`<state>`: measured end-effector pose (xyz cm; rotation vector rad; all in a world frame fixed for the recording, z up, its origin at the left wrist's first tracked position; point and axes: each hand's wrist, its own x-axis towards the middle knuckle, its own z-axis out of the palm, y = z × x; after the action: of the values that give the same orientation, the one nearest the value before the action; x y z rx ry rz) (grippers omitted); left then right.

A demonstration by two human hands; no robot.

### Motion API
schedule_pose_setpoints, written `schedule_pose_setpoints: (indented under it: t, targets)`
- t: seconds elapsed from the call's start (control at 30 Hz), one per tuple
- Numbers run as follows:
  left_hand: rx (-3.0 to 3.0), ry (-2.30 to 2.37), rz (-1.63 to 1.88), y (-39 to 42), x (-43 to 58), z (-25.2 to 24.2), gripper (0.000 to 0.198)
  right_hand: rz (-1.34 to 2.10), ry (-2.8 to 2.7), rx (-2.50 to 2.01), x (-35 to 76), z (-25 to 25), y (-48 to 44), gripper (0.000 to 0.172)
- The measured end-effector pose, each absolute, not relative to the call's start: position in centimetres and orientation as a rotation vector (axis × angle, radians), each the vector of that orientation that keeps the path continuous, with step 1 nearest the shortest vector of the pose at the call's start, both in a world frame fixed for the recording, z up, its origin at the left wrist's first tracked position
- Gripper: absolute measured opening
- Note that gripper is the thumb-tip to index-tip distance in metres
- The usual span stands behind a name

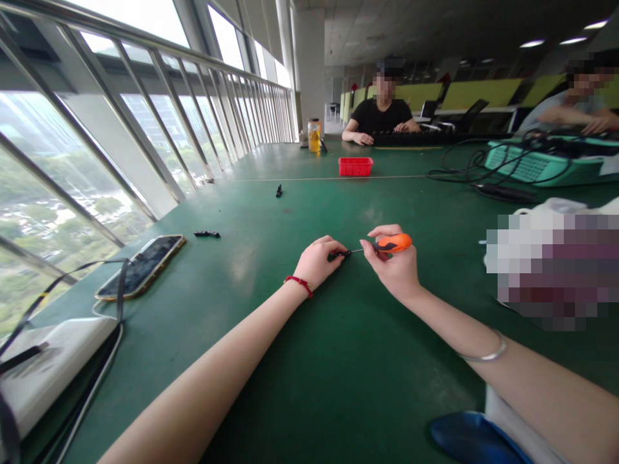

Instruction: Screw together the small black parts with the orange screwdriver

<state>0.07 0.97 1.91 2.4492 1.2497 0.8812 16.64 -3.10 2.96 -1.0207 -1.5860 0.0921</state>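
My left hand (319, 261), with a red cord bracelet at the wrist, pinches a small black part (344, 253) on the green table. My right hand (394, 264) is closed around a screwdriver (395, 243) with an orange and black handle. The screwdriver's thin metal shaft points left, its tip at the black part; whether it sits in a screw is too small to tell. Two similar small black pieces lie apart on the table, one (207, 234) to the left and another (279, 191) farther back.
A phone (142, 267) and a white box (58, 367) with cables lie at left, beside the railing (159, 64). Farther back are a red bin (355, 167) and a jar (314, 136). A teal basket (512, 164) with black cables stands right. Two people sit beyond.
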Motion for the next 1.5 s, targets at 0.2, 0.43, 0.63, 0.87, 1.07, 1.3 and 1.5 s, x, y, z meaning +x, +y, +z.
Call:
schedule_pose_setpoints:
  t: [0.2, 0.43, 0.63, 0.87, 1.07, 1.3, 1.5]
  targets:
    - [2.458, 1.250, 0.875, 0.88, 0.08, 2.06, 0.018, 0.053, -1.621, -0.960, 16.81, 2.70, -2.99, 0.025]
    - [2.459, 1.244, 0.879, 0.89, 0.09, 2.03, 0.018, 0.031, -1.590, -1.024, 16.79, 2.57, -2.85, 0.021]
    - [2.469, 1.261, 0.880, 0.99, 0.06, 1.93, 0.018, 0.016, -1.636, -0.980, 16.89, 2.38, -2.69, 0.026]
    - [2.479, 1.256, 0.880, 0.96, 0.08, 1.97, 0.017, -0.018, -1.670, -1.020, 16.96, 2.36, -2.69, 0.019]
    - [2.476, 1.243, 0.885, 0.93, 0.04, 2.01, 0.017, -0.048, -1.667, -0.996, 16.91, 2.46, -2.79, 0.022]
    - [2.461, 1.229, 0.866, 0.88, 0.06, 2.14, 0.017, -0.091, -1.686, -1.003, 16.95, 2.33, -2.63, 0.016]
    - [2.456, 1.229, 0.868, 0.82, 0.06, 2.21, 0.018, -0.058, -1.680, -1.015, 16.90, 2.49, -2.70, 0.015]
